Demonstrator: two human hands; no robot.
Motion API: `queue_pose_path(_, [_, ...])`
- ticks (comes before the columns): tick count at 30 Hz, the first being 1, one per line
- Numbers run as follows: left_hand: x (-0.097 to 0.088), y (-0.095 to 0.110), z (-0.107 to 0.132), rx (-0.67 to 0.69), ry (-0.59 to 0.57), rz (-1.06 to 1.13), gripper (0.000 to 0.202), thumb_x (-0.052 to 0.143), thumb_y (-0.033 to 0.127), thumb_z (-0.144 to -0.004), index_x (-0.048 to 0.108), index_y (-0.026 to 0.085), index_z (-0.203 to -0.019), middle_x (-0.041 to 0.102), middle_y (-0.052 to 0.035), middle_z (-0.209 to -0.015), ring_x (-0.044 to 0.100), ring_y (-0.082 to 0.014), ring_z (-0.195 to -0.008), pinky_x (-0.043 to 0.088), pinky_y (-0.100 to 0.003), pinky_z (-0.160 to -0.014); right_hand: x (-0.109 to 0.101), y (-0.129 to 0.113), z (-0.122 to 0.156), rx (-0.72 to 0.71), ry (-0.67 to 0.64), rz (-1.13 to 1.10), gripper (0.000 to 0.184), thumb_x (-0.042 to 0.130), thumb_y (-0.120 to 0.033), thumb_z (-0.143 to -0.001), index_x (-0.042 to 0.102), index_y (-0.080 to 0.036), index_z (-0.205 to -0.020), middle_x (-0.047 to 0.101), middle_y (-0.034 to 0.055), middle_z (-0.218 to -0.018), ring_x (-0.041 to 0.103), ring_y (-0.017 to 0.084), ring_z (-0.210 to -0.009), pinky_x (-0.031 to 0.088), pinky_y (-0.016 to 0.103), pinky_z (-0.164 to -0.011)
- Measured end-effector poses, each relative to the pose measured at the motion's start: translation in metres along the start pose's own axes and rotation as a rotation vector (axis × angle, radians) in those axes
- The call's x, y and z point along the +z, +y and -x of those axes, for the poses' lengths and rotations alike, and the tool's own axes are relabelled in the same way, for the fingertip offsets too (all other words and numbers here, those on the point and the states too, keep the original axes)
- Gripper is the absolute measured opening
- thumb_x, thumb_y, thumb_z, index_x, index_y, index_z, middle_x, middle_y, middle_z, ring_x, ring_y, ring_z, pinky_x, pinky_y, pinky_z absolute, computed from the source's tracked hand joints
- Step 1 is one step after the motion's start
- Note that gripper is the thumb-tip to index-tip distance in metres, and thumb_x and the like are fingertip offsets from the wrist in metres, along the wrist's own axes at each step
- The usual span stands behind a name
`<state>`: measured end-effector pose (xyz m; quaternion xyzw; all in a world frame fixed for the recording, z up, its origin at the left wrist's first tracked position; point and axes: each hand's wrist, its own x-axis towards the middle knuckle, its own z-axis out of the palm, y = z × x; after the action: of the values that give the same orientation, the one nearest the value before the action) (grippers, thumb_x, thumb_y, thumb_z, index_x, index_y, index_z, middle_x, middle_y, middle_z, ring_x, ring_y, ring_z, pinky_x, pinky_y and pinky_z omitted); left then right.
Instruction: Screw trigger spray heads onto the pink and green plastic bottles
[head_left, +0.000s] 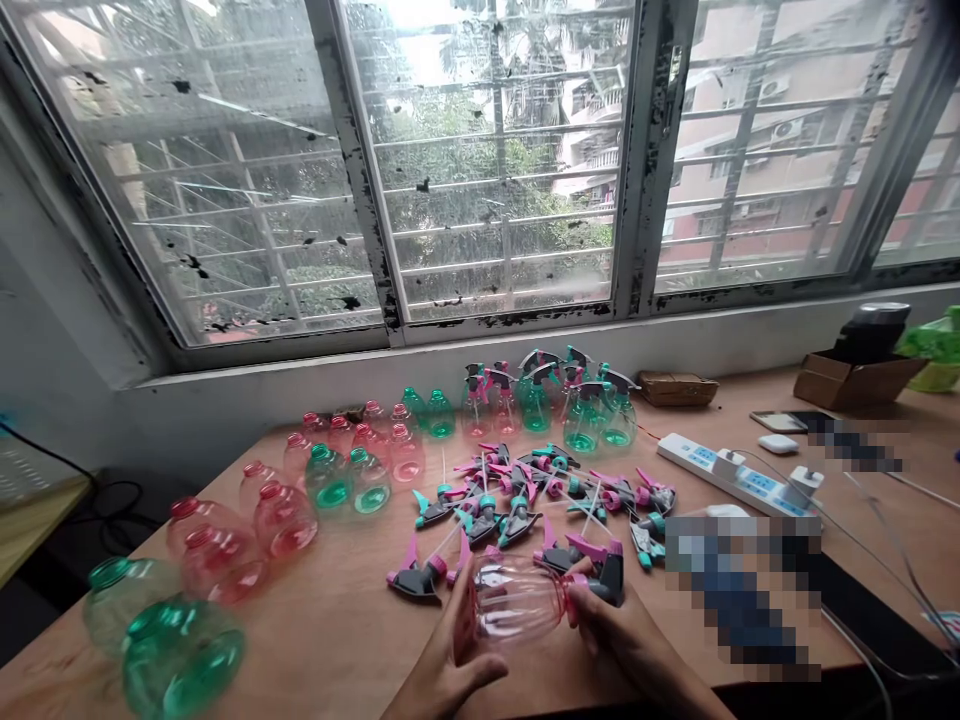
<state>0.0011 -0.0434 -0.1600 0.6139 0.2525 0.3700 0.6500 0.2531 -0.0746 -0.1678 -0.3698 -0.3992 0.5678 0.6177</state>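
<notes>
A clear pink spray bottle point(517, 602) lies on its side in the air just above the table's front part, its neck to the right. Around its base end curls my left hand point(448, 650), fingers behind and thumb low in front. My right hand point(621, 632) grips the pink-and-grey trigger head point(610, 575) at the bottle's neck; how far it is screwed on cannot be made out. Just beyond both hands lies a heap of loose trigger heads point(517, 515), pink-grey and teal-grey, some with thin tubes showing.
Open pink bottles point(285, 520) and green bottles point(184, 655) stand along the left. Bottles with heads fitted point(536, 405) stand at the back by the window. To the right are a white power strip point(739, 485) with cables, a cardboard box point(855, 380) and a blurred patch.
</notes>
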Motion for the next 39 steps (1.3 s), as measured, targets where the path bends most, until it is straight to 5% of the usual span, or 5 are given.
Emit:
queue_pose_path(4, [0.004, 0.008, 0.000, 0.019, -0.017, 0.014, 0.103, 0.082, 0.046, -0.079, 0.016, 0.038, -0.158, 0.027, -0.0080, -0.167, 0.031, -0.0381, -0.150, 0.029, -0.056, -0.122, 0.000, 0.001, 0.000, -0.001, -0.015, 0.003, 0.040, 0.079, -0.050, -0.080, 0.056, -0.019, -0.088, 0.070, -0.0021, -0.060, 0.050, 0.006, -0.037, 0.032, 0.017, -0.039])
queue_pose_path(12, [0.011, 0.017, 0.002, 0.024, 0.001, -0.047, 0.118, 0.087, 0.041, -0.074, 0.004, 0.040, -0.158, 0.018, -0.0047, -0.170, 0.016, -0.0342, -0.156, 0.012, -0.052, -0.127, -0.001, 0.000, 0.000, 0.018, -0.050, 0.016, 0.041, 0.080, -0.050, -0.079, 0.054, -0.019, -0.086, 0.069, -0.0023, -0.060, 0.050, 0.007, -0.038, 0.033, 0.018, -0.039])
queue_pose_path(17, [0.010, 0.017, 0.003, 0.020, -0.023, -0.040, 0.109, 0.081, 0.046, -0.080, 0.007, 0.037, -0.159, 0.016, -0.0076, -0.170, 0.026, -0.0360, -0.153, 0.023, -0.053, -0.124, -0.002, 0.002, 0.000, 0.008, -0.051, 0.031, 0.040, 0.079, -0.050, -0.080, 0.055, -0.020, -0.086, 0.070, -0.0021, -0.060, 0.051, 0.008, -0.039, 0.034, 0.019, -0.039])
queue_pose_path(24, [0.011, 0.020, 0.005, 0.020, -0.002, -0.106, 0.114, 0.083, 0.047, -0.077, 0.003, 0.039, -0.158, 0.019, -0.0023, -0.170, 0.012, -0.0331, -0.157, 0.010, -0.050, -0.128, -0.001, 0.002, 0.000, 0.025, -0.064, 0.057, 0.041, 0.080, -0.050, -0.079, 0.053, -0.020, -0.089, 0.072, -0.0020, -0.058, 0.054, 0.009, -0.037, 0.037, 0.018, -0.039])
queue_pose_path(39, [0.010, 0.020, 0.003, -0.034, -0.005, -0.079, 0.117, 0.085, 0.050, -0.073, 0.007, 0.034, -0.159, 0.016, -0.0058, -0.171, 0.014, -0.0353, -0.156, 0.012, -0.051, -0.128, 0.004, -0.003, 0.002, 0.018, -0.062, 0.058, 0.041, 0.079, -0.053, -0.079, 0.055, -0.021, -0.085, 0.071, -0.0016, -0.058, 0.053, 0.009, -0.037, 0.038, 0.020, -0.039])
